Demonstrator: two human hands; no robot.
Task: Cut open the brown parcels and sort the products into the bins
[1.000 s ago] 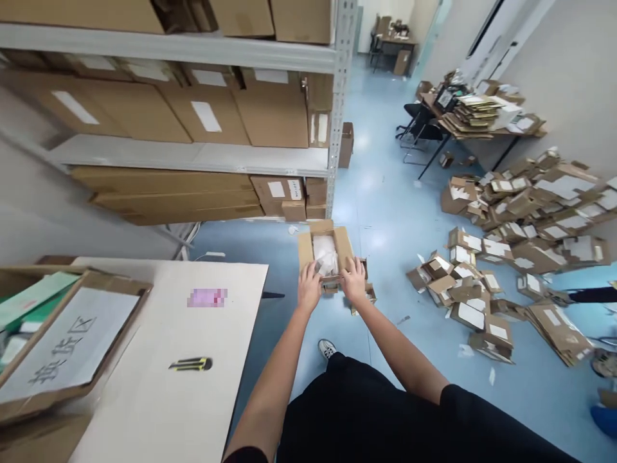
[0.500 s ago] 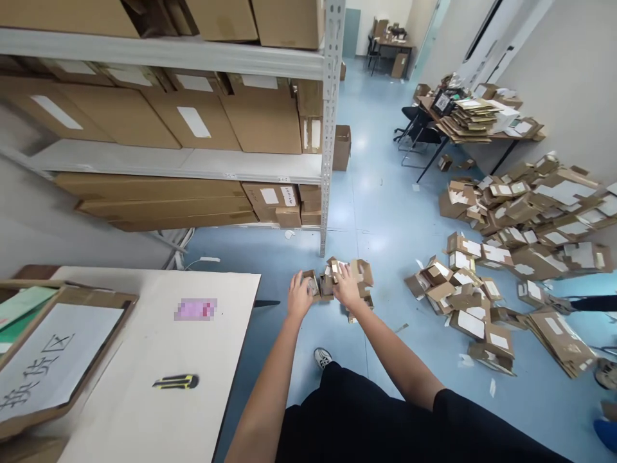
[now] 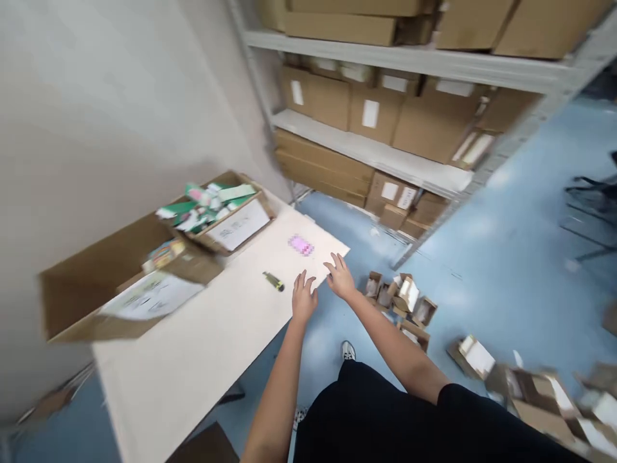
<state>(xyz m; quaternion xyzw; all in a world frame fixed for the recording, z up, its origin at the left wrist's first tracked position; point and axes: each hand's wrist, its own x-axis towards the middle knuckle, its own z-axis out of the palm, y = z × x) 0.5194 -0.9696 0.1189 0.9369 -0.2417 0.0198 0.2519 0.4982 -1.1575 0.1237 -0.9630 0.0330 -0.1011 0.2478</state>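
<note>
- The left hand (image 3: 303, 299) is open and holds nothing, its fingers spread and slightly curled, palm down above the table's near edge; the forearm rises to it from the bottom of the view.
- The right hand (image 3: 340, 278) is likewise open and unladen, just right of and a little beyond the left, fingers bent toward the table's right corner; whether either hand touches the tabletop cannot be told.
- The slim yellow-and-black plastic utility knife (image 3: 273, 281) lies on the tabletop to the left of the left hand, near but apart from it.
- The small pink-violet item blurred into pixel squares (image 3: 301, 244) lies flat just beyond the hands, toward the table's far right corner; its material cannot be made out.
- Beneath them is the smooth, matte, off-white rectangular table (image 3: 193, 366), stretching toward the near left.
- At its far edge stands an open brown cardboard box (image 3: 268, 207) of green and white packets, a white paper sheet on its front; left of it is a longer open cardboard carton (image 3: 91, 273).
- On the glossy blue floor (image 3: 486, 276), small open cardboard boxes (image 3: 385, 296) cluster right of the hands.
- Beyond rises the pale grey metal shelving (image 3: 371, 153), stacked with brown cartons (image 3: 373, 114), beside a plain light wall (image 3: 120, 96).
</note>
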